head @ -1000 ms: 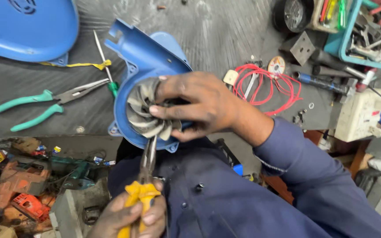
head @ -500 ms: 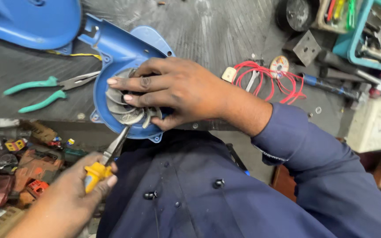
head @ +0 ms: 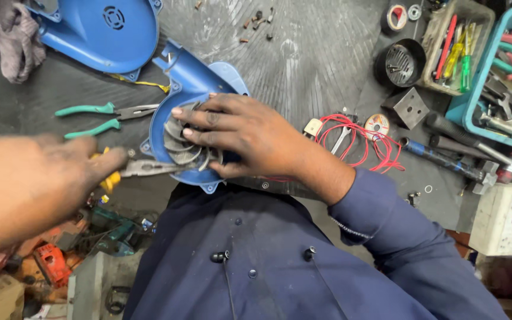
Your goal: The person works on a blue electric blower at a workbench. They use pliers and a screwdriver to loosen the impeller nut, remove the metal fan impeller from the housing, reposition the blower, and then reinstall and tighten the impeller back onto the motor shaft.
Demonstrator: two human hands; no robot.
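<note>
My right hand (head: 250,139) lies flat on the grey fan wheel (head: 179,145) inside a blue blower housing (head: 197,89) at the near edge of the grey bench, fingers spread over the blades. My left hand (head: 37,184), blurred and close to the camera, grips yellow-handled pliers (head: 140,169) lying level, their jaws pointing right under the fan wheel's near edge. Green-handled pliers (head: 99,115) rest on the bench just left of the housing.
The blue blower cover (head: 111,32) lies at the back left beside a cloth (head: 13,35). Red wire (head: 357,139), a hammer (head: 451,160), a black round part (head: 401,62) and tool trays (head: 499,71) crowd the right. A white socket box (head: 508,219) sits far right.
My left hand swung the yellow-handled pliers up from below the bench to a level position at the housing's left. My right hand stayed on the fan wheel. The view shifted.
</note>
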